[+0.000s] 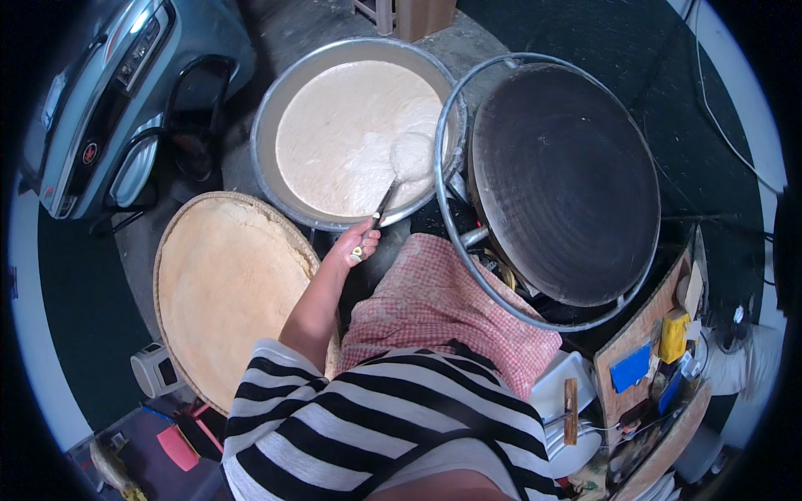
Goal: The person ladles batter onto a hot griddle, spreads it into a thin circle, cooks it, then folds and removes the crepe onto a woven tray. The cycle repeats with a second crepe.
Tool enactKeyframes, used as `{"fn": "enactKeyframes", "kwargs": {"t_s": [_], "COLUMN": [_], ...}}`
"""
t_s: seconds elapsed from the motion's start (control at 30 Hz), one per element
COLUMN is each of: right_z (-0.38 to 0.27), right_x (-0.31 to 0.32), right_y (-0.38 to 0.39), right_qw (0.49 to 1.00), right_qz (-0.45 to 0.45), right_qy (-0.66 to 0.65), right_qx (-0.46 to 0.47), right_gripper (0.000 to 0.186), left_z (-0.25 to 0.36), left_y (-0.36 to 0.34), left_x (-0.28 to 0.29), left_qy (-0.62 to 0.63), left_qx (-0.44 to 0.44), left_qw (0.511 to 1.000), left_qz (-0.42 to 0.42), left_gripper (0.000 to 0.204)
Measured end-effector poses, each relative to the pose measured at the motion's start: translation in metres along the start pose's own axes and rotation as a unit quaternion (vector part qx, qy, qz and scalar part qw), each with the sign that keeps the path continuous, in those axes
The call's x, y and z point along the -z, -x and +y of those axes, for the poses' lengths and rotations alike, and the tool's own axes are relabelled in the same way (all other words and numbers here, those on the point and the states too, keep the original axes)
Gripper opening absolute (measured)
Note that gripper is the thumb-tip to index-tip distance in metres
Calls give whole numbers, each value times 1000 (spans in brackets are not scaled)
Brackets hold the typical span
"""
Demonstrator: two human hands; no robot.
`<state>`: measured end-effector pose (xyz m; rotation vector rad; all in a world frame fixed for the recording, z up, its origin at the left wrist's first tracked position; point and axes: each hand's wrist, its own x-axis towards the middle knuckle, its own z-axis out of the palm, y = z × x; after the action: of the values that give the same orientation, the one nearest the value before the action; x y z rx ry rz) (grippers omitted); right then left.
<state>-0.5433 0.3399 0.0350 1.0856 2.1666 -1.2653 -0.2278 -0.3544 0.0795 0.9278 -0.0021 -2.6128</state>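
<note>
My left hand (359, 243) grips the dark handle of a ladle (388, 196), whose bowl is sunk in pale batter (322, 125) near the right side of a large metal tub (271, 108). The hand is just outside the tub's near rim. Right of the tub is a round black griddle (561, 179) inside a metal ring frame. Left of my forearm lies a woven round tray (165, 242) covered with a stack of thin pale sheets (225, 301). A red checked apron (426, 292) covers my lap. My right hand is not visible.
A grey-blue scooter or machine (75, 134) stands at upper left. Lower right are wooden boards (618, 388) with a blue pad (631, 367) and yellow box (674, 336), beside a white basin (568, 380). A cardboard box (424, 17) stands beyond the tub, and cables hang at right.
</note>
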Motion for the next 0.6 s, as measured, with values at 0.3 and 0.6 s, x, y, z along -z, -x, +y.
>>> {"fn": "enactKeyframes", "kwargs": {"t_s": [0.3,0.6], "right_z": [-6,-56], "right_x": [-19,-50], "right_y": [50,126], "right_qw": [998,979], "right_qz": [65,201], "right_qy": [-27,-17], "right_qx": [8,17], "right_gripper": [41,41], "left_z": [8,27], "left_y": [31,57], "left_x": [-5,-22], "left_qy": [8,51], "left_qx": [9,34], "left_qw": [1000,998], "left_qz": [-28,-25], "left_gripper": [34,35]}}
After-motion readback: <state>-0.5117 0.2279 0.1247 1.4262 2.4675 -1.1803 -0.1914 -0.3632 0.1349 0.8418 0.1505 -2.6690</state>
